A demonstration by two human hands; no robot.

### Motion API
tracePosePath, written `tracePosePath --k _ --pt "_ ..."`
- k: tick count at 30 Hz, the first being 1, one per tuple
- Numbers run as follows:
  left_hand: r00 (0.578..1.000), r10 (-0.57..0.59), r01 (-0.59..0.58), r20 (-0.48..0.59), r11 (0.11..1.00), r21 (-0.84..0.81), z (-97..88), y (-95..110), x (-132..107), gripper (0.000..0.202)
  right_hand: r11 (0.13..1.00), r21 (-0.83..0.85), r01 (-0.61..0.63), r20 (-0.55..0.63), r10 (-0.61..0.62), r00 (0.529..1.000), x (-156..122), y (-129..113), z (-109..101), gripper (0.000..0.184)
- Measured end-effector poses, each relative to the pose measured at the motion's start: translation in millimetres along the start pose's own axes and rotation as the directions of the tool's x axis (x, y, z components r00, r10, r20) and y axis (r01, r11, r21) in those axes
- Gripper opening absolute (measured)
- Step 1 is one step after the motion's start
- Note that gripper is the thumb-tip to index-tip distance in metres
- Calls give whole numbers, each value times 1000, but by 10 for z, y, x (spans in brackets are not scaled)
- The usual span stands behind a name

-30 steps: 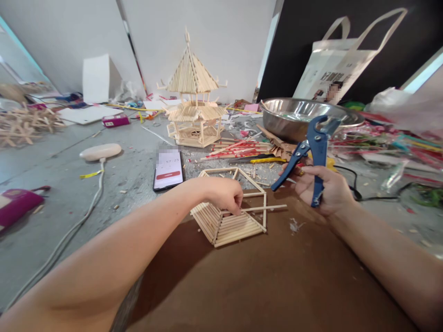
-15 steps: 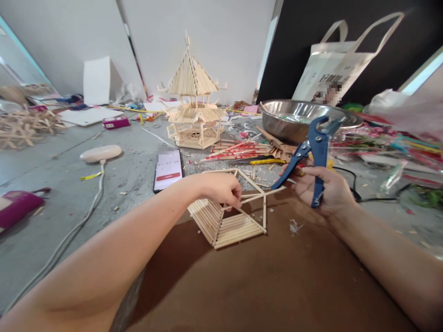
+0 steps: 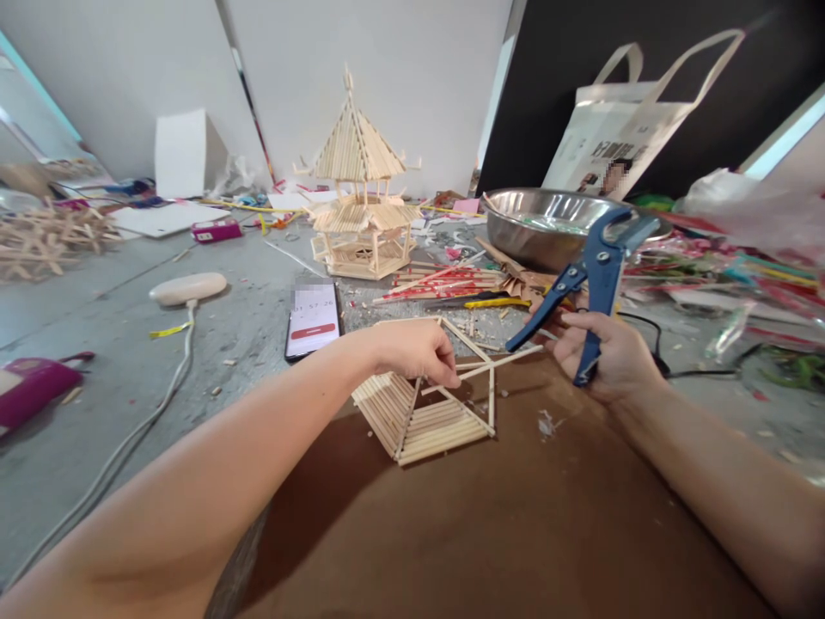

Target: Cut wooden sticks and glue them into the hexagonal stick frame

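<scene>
My left hand (image 3: 422, 351) pinches a thin wooden stick (image 3: 512, 357) above the hexagonal stick frame (image 3: 444, 430). Two panels of that frame, at the left and the front, are covered with side-by-side sticks; bare struts form the rest. The stick lies across the frame and points right, its far end near my right hand (image 3: 615, 354). In that hand are blue-handled pipe cutters (image 3: 604, 284), raised with the handles spread and the jaws upward. Some right fingers are hidden behind the handles.
A stick-built pagoda (image 3: 364, 206) stands behind the frame. Around it are a phone (image 3: 313, 318) showing a timer, a steel basin (image 3: 534, 228), red-wrapped sticks (image 3: 444, 282) and a white corded device (image 3: 188, 287). A brown board (image 3: 477, 533) lies beneath the frame.
My left hand has shifted slightly right with the stick, whose end now reaches closer to my right hand. The cutters have tilted a little to the right.
</scene>
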State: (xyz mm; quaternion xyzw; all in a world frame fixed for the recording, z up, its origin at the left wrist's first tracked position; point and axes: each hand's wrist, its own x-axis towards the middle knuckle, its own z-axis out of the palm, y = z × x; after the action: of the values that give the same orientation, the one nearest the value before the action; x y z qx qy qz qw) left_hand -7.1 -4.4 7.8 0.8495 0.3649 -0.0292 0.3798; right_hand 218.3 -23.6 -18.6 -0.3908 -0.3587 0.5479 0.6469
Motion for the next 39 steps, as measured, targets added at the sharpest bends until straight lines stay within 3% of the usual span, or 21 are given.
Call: tracePosePath --k 17,33,39 --pt "991 72 -87 110 988 132 51 -11 40 23 998 20 -52 42 51 998 -40 -21 48 16" --pt "992 57 -75 111 983 165 49 15 38 22 997 49 -63 56 61 997 -43 -9 47 16" --pt "991 75 -89 114 988 122 24 -9 21 22 998 21 -56 4 56 998 -39 -35 53 14"
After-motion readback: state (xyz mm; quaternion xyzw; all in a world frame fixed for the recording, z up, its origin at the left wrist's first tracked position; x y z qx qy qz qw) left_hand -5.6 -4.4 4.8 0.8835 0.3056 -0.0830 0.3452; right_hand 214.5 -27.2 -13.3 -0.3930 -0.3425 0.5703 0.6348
